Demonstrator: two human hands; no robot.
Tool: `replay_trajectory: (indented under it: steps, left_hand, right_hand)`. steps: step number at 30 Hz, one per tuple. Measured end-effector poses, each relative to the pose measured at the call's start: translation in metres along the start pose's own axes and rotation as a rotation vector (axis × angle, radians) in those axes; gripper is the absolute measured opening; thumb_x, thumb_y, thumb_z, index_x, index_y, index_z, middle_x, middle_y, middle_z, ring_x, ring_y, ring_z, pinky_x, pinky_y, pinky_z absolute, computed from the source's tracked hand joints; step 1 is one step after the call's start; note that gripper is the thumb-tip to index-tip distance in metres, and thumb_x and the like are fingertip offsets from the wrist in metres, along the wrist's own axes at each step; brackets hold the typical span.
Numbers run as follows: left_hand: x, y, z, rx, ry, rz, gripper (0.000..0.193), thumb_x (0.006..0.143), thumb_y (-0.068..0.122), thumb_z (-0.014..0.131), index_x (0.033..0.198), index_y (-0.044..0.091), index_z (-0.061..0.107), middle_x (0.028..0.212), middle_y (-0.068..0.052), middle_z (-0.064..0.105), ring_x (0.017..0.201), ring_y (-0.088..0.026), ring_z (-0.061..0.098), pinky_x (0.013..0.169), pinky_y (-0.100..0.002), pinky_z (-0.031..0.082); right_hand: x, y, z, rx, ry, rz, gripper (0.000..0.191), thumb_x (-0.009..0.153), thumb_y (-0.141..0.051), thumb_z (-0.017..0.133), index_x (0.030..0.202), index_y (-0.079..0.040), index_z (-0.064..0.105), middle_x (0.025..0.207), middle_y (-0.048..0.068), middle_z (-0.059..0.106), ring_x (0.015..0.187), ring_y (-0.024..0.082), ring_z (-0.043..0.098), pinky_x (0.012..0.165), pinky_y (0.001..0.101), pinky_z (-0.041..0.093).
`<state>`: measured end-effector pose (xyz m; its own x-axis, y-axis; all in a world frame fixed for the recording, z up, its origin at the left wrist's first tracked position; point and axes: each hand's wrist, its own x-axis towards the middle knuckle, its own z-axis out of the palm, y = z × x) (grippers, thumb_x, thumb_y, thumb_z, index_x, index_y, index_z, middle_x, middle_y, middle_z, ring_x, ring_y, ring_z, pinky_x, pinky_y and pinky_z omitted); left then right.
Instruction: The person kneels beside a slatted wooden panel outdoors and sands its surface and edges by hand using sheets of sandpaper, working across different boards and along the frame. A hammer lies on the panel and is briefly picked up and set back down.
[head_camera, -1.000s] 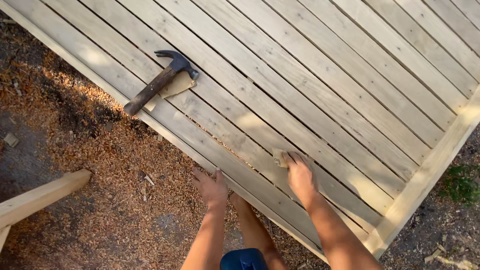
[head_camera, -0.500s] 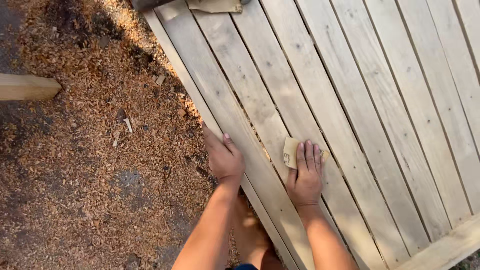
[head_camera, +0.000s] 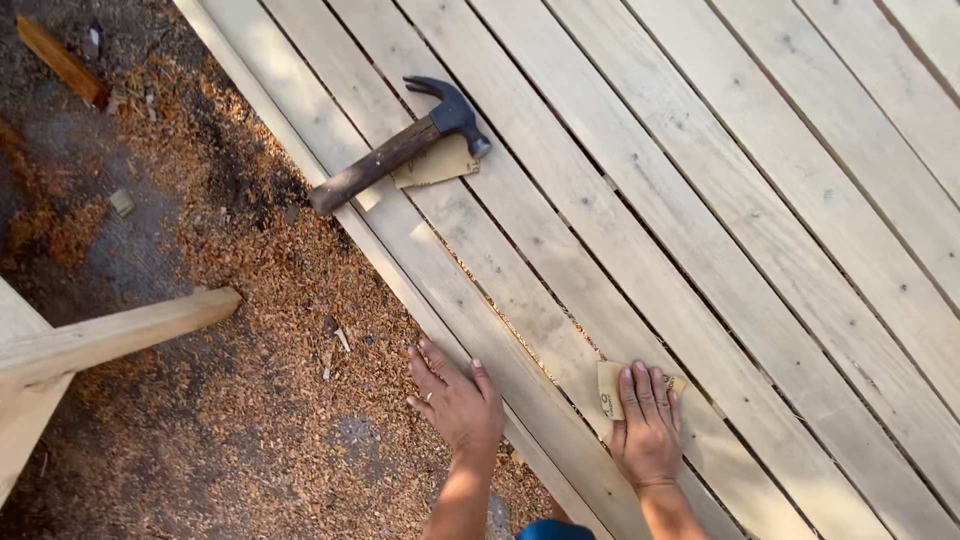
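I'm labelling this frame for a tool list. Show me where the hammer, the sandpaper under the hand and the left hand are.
hammer (head_camera: 385, 160): head view, middle of the wooden handle.
sandpaper (head_camera: 606, 388): head view, bare left corner beside the fingers.
left hand (head_camera: 458, 400): head view, back of the hand.

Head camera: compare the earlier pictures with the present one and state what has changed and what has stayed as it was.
The view has swung: the hammer, out of frame half a second ago, shows again at upper left, lying on a second sheet of sandpaper. The right hand still presses its sandpaper piece flat on a plank. The left hand still rests at the deck's edge board. Nothing was picked up or let go.
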<state>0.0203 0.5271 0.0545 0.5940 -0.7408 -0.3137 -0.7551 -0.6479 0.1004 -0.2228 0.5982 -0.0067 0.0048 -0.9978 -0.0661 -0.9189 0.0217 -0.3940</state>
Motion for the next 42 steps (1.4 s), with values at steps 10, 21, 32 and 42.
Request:
replay_trajectory:
  steps: [10, 21, 32, 42]
  left_hand:
    - [0.2, 0.048, -0.092, 0.115, 0.067, 0.303, 0.098, 0.089, 0.046, 0.069, 0.162, 0.011, 0.015, 0.17, -0.02, 0.009, 0.156, -0.041, 0.009, 0.12, -0.065, 0.013]
    - [0.314, 0.1, -0.136, 0.421, -0.185, 0.781, 0.068, 0.09, 0.054, 0.077, 0.134, 0.01, 0.049, 0.124, -0.014, 0.056, 0.112, -0.041, 0.064, 0.084, -0.053, 0.058]
    - [0.325, 0.178, -0.149, 0.32, -0.268, 0.944, 0.057, 0.069, 0.021, 0.079, 0.119, 0.011, 0.053, 0.117, -0.012, 0.056, 0.089, -0.04, 0.069, 0.071, -0.052, 0.059]
    - [0.303, 0.477, -0.088, 0.155, -0.015, 1.405, 0.056, 0.078, 0.02, 0.083, 0.119, 0.004, 0.049, 0.119, -0.018, 0.052, 0.085, -0.042, 0.068, 0.066, -0.052, 0.058]
  right_hand:
    - [0.184, -0.053, 0.009, 0.1, 0.289, 0.304, 0.072, 0.088, -0.007, 0.055, 0.158, -0.008, 0.041, 0.167, 0.011, 0.036, 0.156, 0.037, 0.029, 0.124, 0.0615, 0.019]
    - [0.224, -0.082, -0.003, 0.056, 0.303, 0.485, 0.07, 0.086, -0.015, 0.057, 0.155, -0.013, 0.045, 0.163, 0.006, 0.042, 0.153, 0.03, 0.035, 0.124, 0.055, 0.028]
    - [0.23, -0.091, -0.001, 0.005, 0.273, 0.573, 0.071, 0.082, -0.016, 0.058, 0.153, -0.02, 0.046, 0.161, 0.0, 0.043, 0.15, 0.022, 0.038, 0.121, 0.0517, 0.031]
    - [0.238, -0.095, -0.01, 0.016, 0.304, 0.557, 0.067, 0.084, -0.021, 0.055, 0.151, -0.018, 0.047, 0.159, 0.0, 0.042, 0.147, 0.023, 0.039, 0.118, 0.0494, 0.031]
